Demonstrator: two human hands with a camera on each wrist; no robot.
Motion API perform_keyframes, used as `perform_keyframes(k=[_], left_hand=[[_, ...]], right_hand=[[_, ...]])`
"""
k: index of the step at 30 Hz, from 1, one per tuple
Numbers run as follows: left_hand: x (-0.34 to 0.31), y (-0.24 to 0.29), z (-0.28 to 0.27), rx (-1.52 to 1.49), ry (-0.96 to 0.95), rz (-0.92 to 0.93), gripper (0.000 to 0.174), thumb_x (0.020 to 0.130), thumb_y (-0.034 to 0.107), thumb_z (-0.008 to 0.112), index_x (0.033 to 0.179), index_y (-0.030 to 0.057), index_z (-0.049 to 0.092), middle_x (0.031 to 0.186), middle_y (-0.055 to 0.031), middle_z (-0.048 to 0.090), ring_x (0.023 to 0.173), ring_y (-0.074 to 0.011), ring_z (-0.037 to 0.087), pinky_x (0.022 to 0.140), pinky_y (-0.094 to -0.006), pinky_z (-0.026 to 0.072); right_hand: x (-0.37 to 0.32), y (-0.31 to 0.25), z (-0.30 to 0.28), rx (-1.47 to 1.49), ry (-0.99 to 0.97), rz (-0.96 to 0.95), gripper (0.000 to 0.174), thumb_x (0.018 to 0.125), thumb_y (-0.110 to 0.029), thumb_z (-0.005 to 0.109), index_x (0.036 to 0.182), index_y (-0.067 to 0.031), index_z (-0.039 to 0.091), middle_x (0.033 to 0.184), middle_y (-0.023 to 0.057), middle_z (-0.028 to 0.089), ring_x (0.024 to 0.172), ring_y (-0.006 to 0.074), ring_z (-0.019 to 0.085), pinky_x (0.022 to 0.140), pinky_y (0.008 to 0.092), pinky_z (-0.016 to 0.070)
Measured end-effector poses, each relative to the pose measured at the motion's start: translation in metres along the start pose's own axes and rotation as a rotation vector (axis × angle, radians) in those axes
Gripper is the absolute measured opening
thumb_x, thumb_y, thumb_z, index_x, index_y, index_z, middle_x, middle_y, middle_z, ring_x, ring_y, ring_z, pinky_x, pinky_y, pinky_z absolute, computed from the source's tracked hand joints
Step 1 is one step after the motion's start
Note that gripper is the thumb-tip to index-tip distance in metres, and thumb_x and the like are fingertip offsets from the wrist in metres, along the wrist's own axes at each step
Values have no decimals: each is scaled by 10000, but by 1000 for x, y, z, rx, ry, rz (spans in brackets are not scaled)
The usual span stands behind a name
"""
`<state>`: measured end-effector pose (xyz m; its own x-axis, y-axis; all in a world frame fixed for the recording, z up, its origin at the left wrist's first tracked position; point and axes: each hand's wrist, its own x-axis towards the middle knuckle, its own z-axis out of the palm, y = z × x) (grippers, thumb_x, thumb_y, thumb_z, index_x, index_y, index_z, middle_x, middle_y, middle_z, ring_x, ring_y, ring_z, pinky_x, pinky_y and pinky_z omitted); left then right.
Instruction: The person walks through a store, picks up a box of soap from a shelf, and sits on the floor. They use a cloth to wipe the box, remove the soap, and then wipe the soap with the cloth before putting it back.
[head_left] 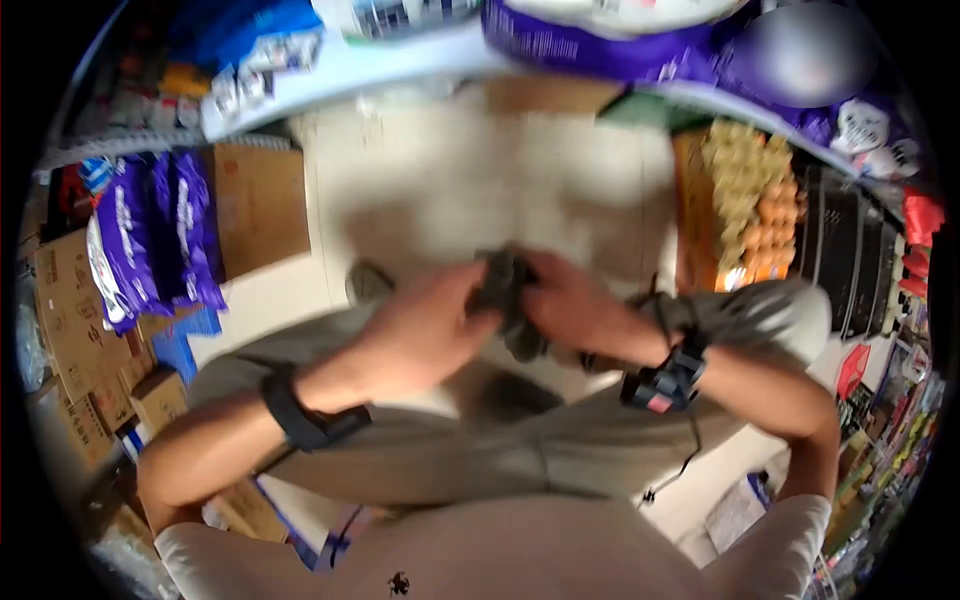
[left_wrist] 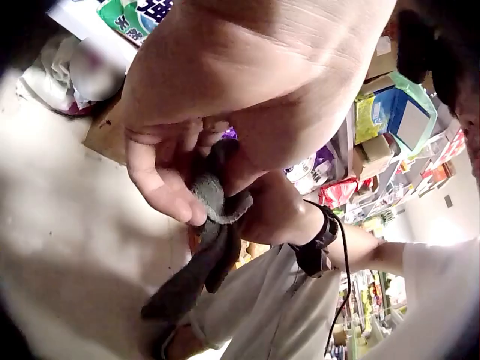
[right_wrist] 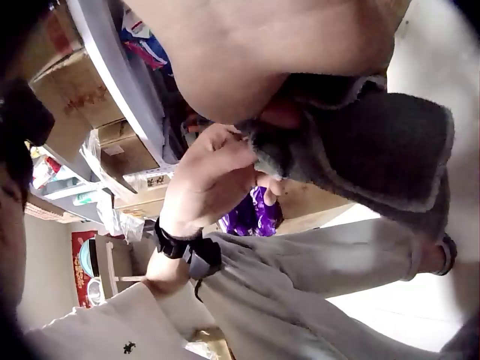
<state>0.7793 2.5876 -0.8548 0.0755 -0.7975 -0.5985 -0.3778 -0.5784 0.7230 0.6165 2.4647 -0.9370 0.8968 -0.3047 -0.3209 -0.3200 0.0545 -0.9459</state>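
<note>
Between both hands, over the lap, is a dark grey cloth (head_left: 503, 290), bunched at the top with loose ends hanging. In the head view the left hand (head_left: 430, 318) pinches it from the left and the right hand (head_left: 585, 308) grips it from the right. Thumb and fingers of the left hand meet on the bunched part of the cloth (left_wrist: 210, 196), as the left wrist view shows. A wide flap of the cloth (right_wrist: 386, 150) with a lighter edge hangs below the right hand (right_wrist: 292, 52) in the right wrist view; some right fingers are hidden behind it.
Cartons (head_left: 262, 210) and purple bags (head_left: 150, 235) stand on the left. To the right are egg trays (head_left: 750, 205) with eggs. A shelf edge (head_left: 440, 72) with large purple packs runs across the front, beyond the pale tiled floor (head_left: 410, 150).
</note>
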Motion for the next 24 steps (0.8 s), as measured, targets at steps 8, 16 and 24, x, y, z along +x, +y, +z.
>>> perform_keyframes(k=[8,16,24], left_hand=[[8,19,-4,180,87,8,326,961,139,672,1230,-40,622,961,-170,705,823,-210,697,719,-338,516],[15,51,-8,285,14,-30,204,911,91,648,1053,-56,651,821,-161,689,736,-214,664,678,-350,513],[34,29,25,394,229,300,198,903,97,639,1027,-55,669,759,-153,675,665,-241,668,636,-349,527]], right_hand=[[12,-52,-36,6,-238,259,319,876,-96,496,1116,22,670,937,140,695,852,220,639,801,371,511],[-14,-62,-18,-182,-51,291,344,877,-59,434,1133,8,653,1006,125,680,930,234,614,839,360,494],[-25,24,-62,-684,-90,-539,205,862,-78,511,1009,7,626,910,115,624,895,250,587,806,370,489]])
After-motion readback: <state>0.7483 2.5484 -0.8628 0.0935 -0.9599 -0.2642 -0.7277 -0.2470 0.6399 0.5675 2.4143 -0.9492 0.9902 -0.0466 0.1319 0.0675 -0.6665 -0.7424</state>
